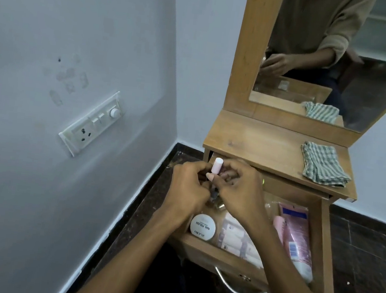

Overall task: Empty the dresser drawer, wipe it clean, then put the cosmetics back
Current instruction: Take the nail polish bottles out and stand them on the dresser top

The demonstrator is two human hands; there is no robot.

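drawer (321, 237) back hidden — hands (216, 188) cover small bottles

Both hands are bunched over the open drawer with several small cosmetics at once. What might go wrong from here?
1. The left hand and right hand clutch several small items together; the pink-capped tube sticks up loosely and could slip and fall.
2. The drawer is pulled far out; leaning on it may tip or strain it.
3. The round nail polish tub and pink tube lie below and could be knocked.
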